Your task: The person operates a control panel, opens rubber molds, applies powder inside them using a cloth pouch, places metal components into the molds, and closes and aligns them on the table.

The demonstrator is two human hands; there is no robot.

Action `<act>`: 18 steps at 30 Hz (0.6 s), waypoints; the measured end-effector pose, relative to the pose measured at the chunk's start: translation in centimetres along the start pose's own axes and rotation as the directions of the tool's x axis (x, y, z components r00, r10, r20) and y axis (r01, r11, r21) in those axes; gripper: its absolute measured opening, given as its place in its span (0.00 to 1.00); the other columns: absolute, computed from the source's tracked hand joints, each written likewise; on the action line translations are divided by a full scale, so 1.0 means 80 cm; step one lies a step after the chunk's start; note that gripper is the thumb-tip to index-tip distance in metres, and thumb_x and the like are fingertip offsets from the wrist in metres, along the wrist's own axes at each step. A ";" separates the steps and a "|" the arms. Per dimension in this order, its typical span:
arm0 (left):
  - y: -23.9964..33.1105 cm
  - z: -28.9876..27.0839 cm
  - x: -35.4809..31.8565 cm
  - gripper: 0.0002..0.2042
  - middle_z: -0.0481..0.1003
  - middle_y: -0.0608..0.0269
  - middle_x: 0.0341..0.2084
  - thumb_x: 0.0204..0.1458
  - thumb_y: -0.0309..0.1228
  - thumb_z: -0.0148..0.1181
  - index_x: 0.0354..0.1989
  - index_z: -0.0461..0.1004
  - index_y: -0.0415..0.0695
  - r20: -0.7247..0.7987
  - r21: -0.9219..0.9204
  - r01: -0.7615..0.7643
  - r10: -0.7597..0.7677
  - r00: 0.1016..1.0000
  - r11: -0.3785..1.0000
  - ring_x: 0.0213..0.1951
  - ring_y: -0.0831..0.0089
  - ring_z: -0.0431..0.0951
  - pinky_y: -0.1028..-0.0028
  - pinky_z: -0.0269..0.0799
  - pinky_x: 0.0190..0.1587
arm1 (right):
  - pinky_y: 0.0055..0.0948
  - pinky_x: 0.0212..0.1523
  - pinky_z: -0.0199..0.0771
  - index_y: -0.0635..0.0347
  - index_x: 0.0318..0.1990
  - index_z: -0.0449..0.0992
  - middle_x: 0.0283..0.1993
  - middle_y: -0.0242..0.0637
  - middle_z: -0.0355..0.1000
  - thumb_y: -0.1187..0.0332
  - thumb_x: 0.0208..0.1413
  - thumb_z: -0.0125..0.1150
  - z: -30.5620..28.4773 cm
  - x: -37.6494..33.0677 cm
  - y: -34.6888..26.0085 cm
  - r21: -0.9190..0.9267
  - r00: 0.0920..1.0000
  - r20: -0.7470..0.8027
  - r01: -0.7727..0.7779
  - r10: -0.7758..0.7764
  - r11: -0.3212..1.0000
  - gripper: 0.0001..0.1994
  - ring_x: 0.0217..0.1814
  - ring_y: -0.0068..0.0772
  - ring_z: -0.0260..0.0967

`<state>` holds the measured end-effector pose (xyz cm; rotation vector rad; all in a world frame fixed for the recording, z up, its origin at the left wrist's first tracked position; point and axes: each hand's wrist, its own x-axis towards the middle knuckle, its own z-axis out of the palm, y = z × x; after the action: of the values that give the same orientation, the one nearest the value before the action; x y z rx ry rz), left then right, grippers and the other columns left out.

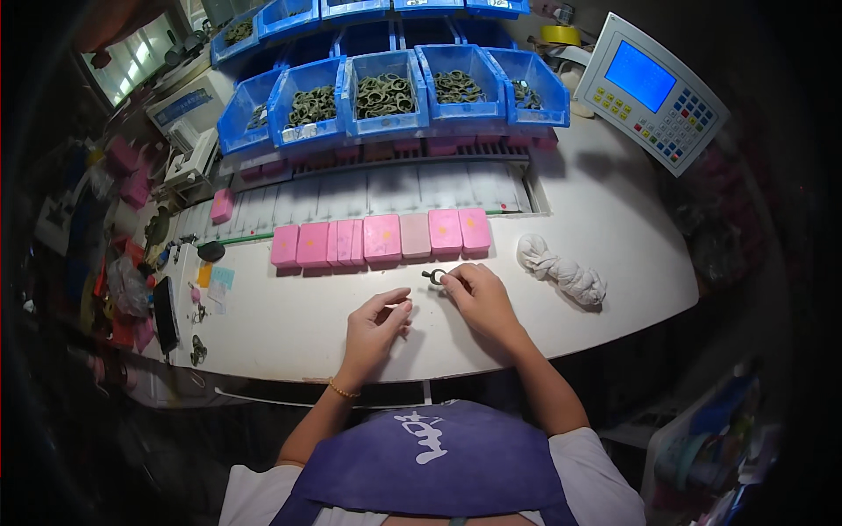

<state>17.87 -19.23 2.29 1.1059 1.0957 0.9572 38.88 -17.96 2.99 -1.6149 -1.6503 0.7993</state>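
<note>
My right hand (478, 296) pinches a small dark green ring (434, 276) with a knob on its side, just above the white table. Beside it, my left hand (377, 331) is held with thumb and fingers apart and nothing between them. Beyond both hands runs a row of pink blocks (381, 238), standing close together, several thick and some thin. One paler block (416, 237) stands among them. The ring is near the front of this row and apart from it.
Blue bins (386, 118) of similar rings stand at the back. A control panel with a blue screen (642, 77) is at the right. A twisted white cloth (561, 272) lies right of my hands. A black phone-like slab (165, 314) and loose rings (198, 351) sit at left.
</note>
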 end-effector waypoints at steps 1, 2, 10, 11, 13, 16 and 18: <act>0.004 0.004 0.001 0.19 0.77 0.61 0.39 0.61 0.31 0.61 0.57 0.73 0.34 0.014 -0.071 0.036 -0.035 0.999 0.997 0.35 0.79 0.78 0.79 0.78 0.37 | 0.36 0.41 0.70 0.62 0.37 0.80 0.32 0.40 0.76 0.63 0.60 0.61 0.002 -0.004 0.000 0.001 1.000 0.004 0.000 0.000 1.000 0.10 0.38 0.38 0.71; 0.006 0.008 0.002 0.19 0.77 0.61 0.39 0.61 0.31 0.61 0.57 0.73 0.34 0.011 -0.072 0.039 -0.038 0.999 0.997 0.35 0.79 0.78 0.79 0.78 0.37 | 0.35 0.41 0.70 0.63 0.37 0.80 0.32 0.40 0.76 0.64 0.60 0.61 0.003 -0.010 -0.001 0.202 0.993 0.078 -0.108 0.094 0.973 0.10 0.38 0.38 0.71; -0.006 0.017 0.007 0.10 0.78 0.59 0.32 0.61 0.28 0.61 0.45 0.76 0.34 0.015 -0.261 0.046 -0.043 0.999 0.964 0.31 0.76 0.78 0.78 0.76 0.33 | 0.38 0.51 0.71 0.61 0.52 0.76 0.48 0.46 0.74 0.64 0.57 0.64 -0.027 -0.003 0.006 0.146 0.988 -0.034 0.154 -0.151 0.977 0.17 0.48 0.44 0.70; -0.001 0.016 0.007 0.08 0.78 0.59 0.30 0.61 0.29 0.61 0.41 0.77 0.35 0.010 -0.302 0.071 -0.072 0.997 0.951 0.29 0.76 0.77 0.78 0.74 0.32 | 0.39 0.58 0.66 0.58 0.58 0.72 0.54 0.47 0.70 0.63 0.53 0.67 -0.041 0.016 0.009 -0.043 0.960 -0.096 0.261 -0.264 0.964 0.25 0.55 0.47 0.67; 0.009 0.026 0.013 0.08 0.77 0.60 0.29 0.60 0.29 0.62 0.39 0.77 0.35 0.047 -0.301 0.102 -0.092 0.995 0.948 0.28 0.77 0.76 0.78 0.74 0.31 | 0.41 0.64 0.62 0.56 0.64 0.67 0.60 0.49 0.66 0.62 0.49 0.70 -0.074 0.052 0.025 -0.255 0.918 -0.144 0.326 -0.369 0.910 0.33 0.61 0.49 0.63; 0.014 0.021 0.016 0.08 0.74 0.64 0.27 0.60 0.31 0.62 0.36 0.76 0.38 0.046 -0.290 0.129 -0.121 0.992 0.948 0.26 0.78 0.74 0.79 0.71 0.30 | 0.43 0.70 0.54 0.54 0.69 0.61 0.64 0.48 0.63 0.61 0.43 0.73 -0.074 0.087 0.044 -0.468 0.910 -0.014 0.360 -0.414 0.807 0.43 0.69 0.51 0.55; 0.020 0.017 0.018 0.08 0.73 0.67 0.26 0.61 0.32 0.62 0.35 0.75 0.40 0.036 -0.289 0.133 -0.128 0.991 0.948 0.26 0.79 0.72 0.80 0.69 0.29 | 0.44 0.71 0.53 0.58 0.71 0.56 0.68 0.50 0.58 0.60 0.40 0.75 -0.074 0.093 0.044 -0.428 0.943 0.125 0.333 -0.310 0.841 0.48 0.71 0.53 0.53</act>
<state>19.38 -17.82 3.73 0.7900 0.9658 0.9668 45.80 -10.58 3.92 -1.5452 -2.1856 0.3009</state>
